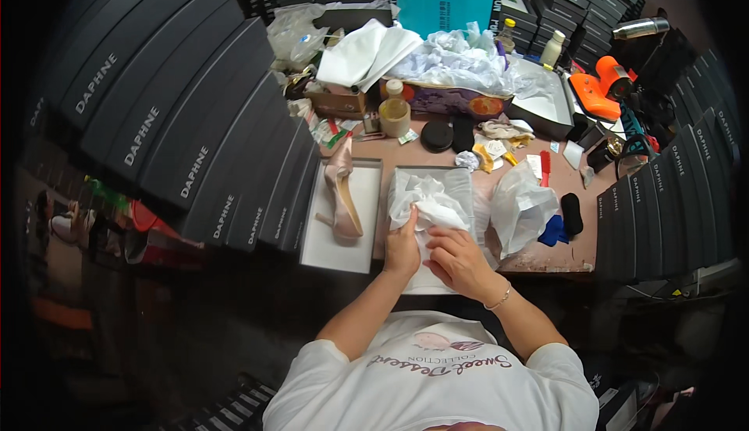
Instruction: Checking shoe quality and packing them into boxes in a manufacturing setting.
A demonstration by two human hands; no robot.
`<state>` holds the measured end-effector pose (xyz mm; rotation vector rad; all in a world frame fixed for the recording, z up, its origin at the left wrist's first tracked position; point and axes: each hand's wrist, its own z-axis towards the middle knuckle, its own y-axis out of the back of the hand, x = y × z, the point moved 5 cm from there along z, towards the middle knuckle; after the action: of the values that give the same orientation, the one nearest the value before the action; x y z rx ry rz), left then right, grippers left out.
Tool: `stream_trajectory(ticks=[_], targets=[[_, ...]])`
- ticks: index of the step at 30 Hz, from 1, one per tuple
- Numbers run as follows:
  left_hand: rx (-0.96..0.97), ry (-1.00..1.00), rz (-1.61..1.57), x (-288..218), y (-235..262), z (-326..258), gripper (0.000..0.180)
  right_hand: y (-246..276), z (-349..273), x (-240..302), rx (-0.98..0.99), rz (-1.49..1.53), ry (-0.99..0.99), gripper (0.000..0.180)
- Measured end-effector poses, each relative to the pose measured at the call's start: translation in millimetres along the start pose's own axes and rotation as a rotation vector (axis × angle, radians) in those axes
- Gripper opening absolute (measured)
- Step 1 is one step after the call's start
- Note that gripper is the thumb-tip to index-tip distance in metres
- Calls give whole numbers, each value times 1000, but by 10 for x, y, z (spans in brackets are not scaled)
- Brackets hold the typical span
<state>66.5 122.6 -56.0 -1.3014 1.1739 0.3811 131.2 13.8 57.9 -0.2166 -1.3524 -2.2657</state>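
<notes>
Flanking tissue paper (427, 201): heeled shoe (342, 193), plastic bag (521, 209).

Your hands worked over an open shoe box (465, 177) lined with white tissue, and just left of it lay its flat pale lid (367, 197) with a shoe on it. To your left rose a wall of long black shoe boxes (164, 111) with white lettering on their ends — more black boxes (671, 189) stood stacked at your right and along the back. Behind the clutter you had a teal bag (445, 3) standing upright, a brown carton (337, 103) and a patterned purple box (449, 99) — each partly buried under paper.
</notes>
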Motion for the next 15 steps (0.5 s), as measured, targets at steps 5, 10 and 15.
stream_trajectory(ticks=[5, 10, 15], targets=[[-59, -152, 150, -523, 219, -269, 28, 215, -60, 81, -241, 133, -367, 65], [-66, -282, 239, -686, 413, -463, 45, -412, -161, -411, -120, 544, -522, 27], [-19, -400, 1022, -864, 754, -530, 76, -572, -134, -501, -203, 939, -732, 17]])
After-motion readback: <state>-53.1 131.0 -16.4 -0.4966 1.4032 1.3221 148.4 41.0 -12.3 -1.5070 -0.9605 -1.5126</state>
